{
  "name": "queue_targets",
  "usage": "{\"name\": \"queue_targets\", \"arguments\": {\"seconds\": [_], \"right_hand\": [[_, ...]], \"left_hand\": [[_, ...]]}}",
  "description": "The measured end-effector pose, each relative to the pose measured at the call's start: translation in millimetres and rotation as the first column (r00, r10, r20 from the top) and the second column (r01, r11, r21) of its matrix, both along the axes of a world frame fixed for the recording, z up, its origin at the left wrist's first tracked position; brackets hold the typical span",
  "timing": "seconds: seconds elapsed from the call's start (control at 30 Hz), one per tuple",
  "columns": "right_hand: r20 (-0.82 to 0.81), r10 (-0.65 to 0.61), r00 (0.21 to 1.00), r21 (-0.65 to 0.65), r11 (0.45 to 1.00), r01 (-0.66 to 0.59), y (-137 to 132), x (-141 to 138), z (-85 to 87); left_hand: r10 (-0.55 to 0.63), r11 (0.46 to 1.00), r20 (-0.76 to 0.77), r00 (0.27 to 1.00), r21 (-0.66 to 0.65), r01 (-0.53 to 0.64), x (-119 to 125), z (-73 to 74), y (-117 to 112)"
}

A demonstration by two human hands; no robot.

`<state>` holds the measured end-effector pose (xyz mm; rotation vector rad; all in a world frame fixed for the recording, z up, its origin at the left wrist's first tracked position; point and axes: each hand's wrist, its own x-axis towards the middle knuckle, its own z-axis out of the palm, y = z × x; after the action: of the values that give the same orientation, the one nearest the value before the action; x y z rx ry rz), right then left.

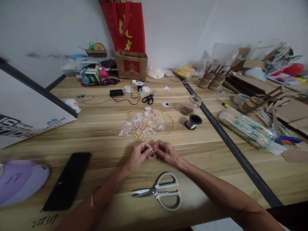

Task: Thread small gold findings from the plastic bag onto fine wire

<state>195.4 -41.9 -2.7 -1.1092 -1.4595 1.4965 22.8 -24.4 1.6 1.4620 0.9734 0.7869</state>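
My left hand (139, 155) and my right hand (166, 152) meet over the middle of the wooden table, fingertips pinched together. Between them is a small shiny bead-like piece (152, 151), mostly covered by the fingers; its exact kind is too small to make out. A thin pale thread seems to hang below it. Just beyond the fingers lies a heap of gold and silver jewelry findings (145, 130), with small clear plastic bags (127, 127) at its left. Close to my wrists, scissors with pale green handles (167, 192) lie with blades slightly apart.
A spool of fine wire (193, 122), a jar of beads (188, 110) and a gold chain (171, 118) are beyond my right hand. Black scissors (148, 98) lie farther back. At left is a black phone (68, 181); at right, a bag of sticks (246, 126).
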Motion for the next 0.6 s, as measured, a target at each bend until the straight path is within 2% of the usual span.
{"name": "queue_targets", "arguments": {"seconds": [0.13, 0.6], "right_hand": [[0.039, -0.006, 0.999, 0.046, 0.999, 0.004, 0.7, 2.3, 0.2], [-0.006, -0.058, 0.998, 0.004, 0.998, 0.058, 2.7, 3.7, -2.0]], "left_hand": [[0.009, 1.000, -0.019, 1.000, 0.025, -0.009, -1.3, -3.5, 1.4], [0.020, 0.987, -0.106, 0.994, 0.159, -0.003, -3.2, -7.7, 3.7]]}}
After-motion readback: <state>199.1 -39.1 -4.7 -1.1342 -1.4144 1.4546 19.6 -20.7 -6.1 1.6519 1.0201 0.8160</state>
